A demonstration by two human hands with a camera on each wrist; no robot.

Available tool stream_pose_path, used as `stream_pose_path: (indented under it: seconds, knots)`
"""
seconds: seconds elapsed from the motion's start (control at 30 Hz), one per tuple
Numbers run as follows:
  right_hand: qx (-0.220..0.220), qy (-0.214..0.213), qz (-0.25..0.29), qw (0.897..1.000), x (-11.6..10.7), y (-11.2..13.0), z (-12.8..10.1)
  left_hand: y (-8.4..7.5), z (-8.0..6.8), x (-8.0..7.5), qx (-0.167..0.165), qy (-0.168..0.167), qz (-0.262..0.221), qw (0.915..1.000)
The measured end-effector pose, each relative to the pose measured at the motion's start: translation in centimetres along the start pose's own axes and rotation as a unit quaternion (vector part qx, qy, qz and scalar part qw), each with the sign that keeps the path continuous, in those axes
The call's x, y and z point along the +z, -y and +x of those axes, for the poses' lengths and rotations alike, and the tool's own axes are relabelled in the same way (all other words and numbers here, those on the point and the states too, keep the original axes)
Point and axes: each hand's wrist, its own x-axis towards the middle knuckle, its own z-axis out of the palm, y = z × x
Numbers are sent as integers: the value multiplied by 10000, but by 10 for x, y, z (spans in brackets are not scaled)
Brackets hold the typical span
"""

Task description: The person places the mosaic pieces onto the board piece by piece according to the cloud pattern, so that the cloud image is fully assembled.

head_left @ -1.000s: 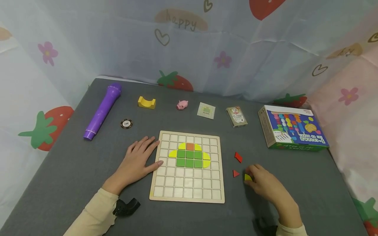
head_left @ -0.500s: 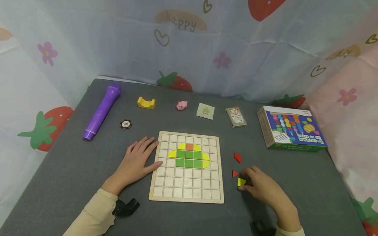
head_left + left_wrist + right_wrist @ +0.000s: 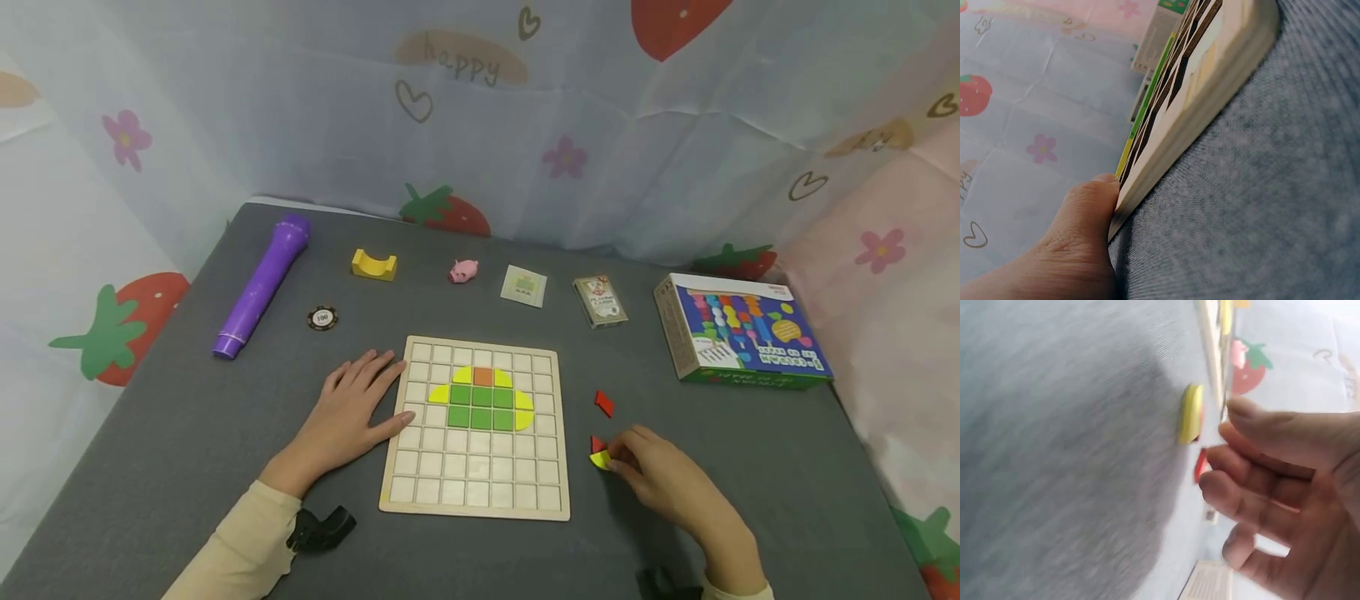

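Note:
My left hand point(image 3: 341, 417) rests spread on the table, its thumb over the left rim of a wooden grid board point(image 3: 480, 483); the left wrist view shows the thumb point(image 3: 1088, 200) on the edge. Green squares point(image 3: 481, 407), yellow quarter-circles point(image 3: 524, 419) and an orange square point(image 3: 483, 377) fill some cells. Right of the board, a loose yellow quarter-circle piece point(image 3: 600, 460) lies against a red triangle point(image 3: 597, 444). My right hand point(image 3: 663, 475), fingers loosely bent, hovers beside it; in the right wrist view a small gap separates the fingertips from the yellow piece point(image 3: 1190, 415).
A red parallelogram point(image 3: 604, 404) lies above the triangle. Along the back are a purple microphone point(image 3: 262, 283), poker chip point(image 3: 322, 317), yellow arch block point(image 3: 374, 266), pink pig point(image 3: 463, 271), pattern card point(image 3: 523, 286), playing-card box point(image 3: 600, 301) and colourful game box point(image 3: 742, 329).
My right hand has moved left with the yellow piece and let go of it beside the red triangle. The left hand and the board have stayed put.

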Motion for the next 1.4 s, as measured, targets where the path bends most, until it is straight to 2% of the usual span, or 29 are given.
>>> stream_pose_path:
  seconds: [0.3, 0.43, 0.67, 0.9, 1.1, 1.23, 1.4]
  knots:
    - [154, 298, 60, 9994, 1, 6, 3, -1, 0, 0, 9, -1, -8, 10000]
    - [-27, 162, 52, 9999, 6, 9, 4, 0, 0, 0, -19, -11, 1, 10000]
    - [-736, -70, 32, 9973, 14, 16, 2, 0, 0, -1, -10, -38, -2, 10000]
    - [-748, -48, -96, 9971, 16, 24, 6, -1, 0, 0, 1, -7, -10, 10000]
    - [-871, -333, -140, 9955, 7, 35, 16, -2, 0, -1, 5, -4, -11, 10000]
    - [-1355, -497, -323, 9890, 3, 53, 32, -1, 0, -1, -8, -3, -7, 10000]
    - [-2188, -576, -459, 9730, 4, 86, 57, -1, 0, 0, 13, -31, -29, 10000]
